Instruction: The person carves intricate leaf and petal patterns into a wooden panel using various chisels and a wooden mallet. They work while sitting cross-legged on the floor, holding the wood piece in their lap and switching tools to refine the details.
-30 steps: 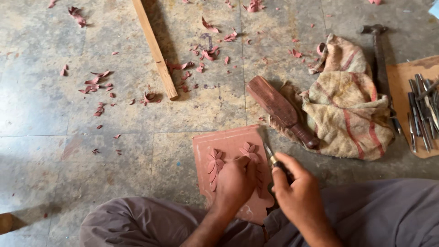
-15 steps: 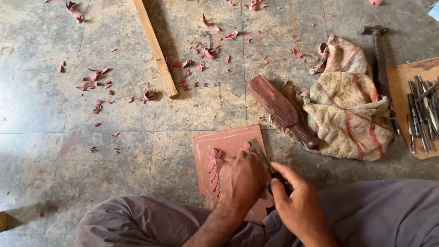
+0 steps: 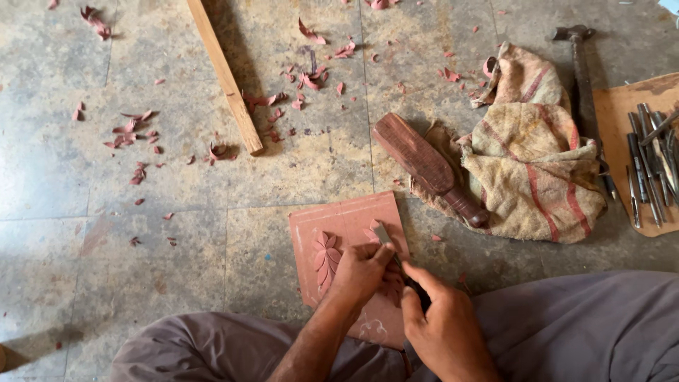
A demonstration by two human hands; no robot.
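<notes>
A reddish square wooden panel with a carved leaf pattern lies on the stone floor in front of my legs. My left hand rests on the panel and pinches the blade of a metal chisel near its tip. My right hand is closed around the chisel's handle just behind, over the panel's right edge. The blade tip touches the wood beside a carved flower. Part of the carving is hidden under both hands.
A dark wooden mallet lies on a striped burlap cloth to the right. A hammer and a board with several chisels sit at far right. A wooden batten and red wood shavings lie further out.
Both hands have shifted slightly along the panel with the chisel; the left hand now sits lower and nearer the blade tip. Nothing else has moved.
</notes>
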